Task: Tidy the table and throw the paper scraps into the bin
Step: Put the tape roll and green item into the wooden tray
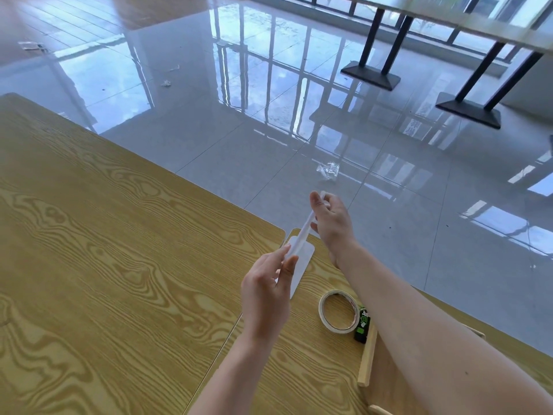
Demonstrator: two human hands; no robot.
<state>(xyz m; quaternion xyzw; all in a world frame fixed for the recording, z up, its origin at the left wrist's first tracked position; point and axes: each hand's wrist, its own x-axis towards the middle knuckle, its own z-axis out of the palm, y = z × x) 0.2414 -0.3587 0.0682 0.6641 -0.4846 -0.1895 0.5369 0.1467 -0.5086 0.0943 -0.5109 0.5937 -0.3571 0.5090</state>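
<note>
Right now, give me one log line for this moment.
left hand and right hand pinch ends of white paper strip above table | tape roll, green stick on table | bin: not in view

White paper strip point(304, 230) above table point(119, 235)

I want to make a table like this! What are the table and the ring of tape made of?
Table: looks like wood, but the bold swirly grain and smooth sheen suggest a printed laminate top. Tape roll: probably cream paper masking tape, matte and slightly see-through at the edge.

Glossy gray floor point(185, 124) (refl. windows point(332, 0))
</note>
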